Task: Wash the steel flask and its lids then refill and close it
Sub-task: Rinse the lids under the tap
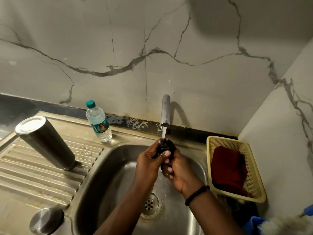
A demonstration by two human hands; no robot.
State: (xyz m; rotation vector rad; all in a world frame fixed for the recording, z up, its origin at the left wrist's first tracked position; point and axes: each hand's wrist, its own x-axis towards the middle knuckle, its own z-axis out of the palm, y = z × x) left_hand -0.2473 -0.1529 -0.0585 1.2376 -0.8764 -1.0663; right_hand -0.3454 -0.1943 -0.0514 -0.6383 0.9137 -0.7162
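Head view: both hands, left hand and right hand, grip dark inner lid under tap stream; best to rotate lid, rinse the grooves.

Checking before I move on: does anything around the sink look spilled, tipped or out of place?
Nothing stands out. The steel flask stands mouth-down on the drainboard, apparently draining; the plastic bottle is upright and capped.

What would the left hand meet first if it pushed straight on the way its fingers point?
The left hand points up-right, gripping the dark lid. Beyond that, likely the right hand or the tap stream; depth is unclear.
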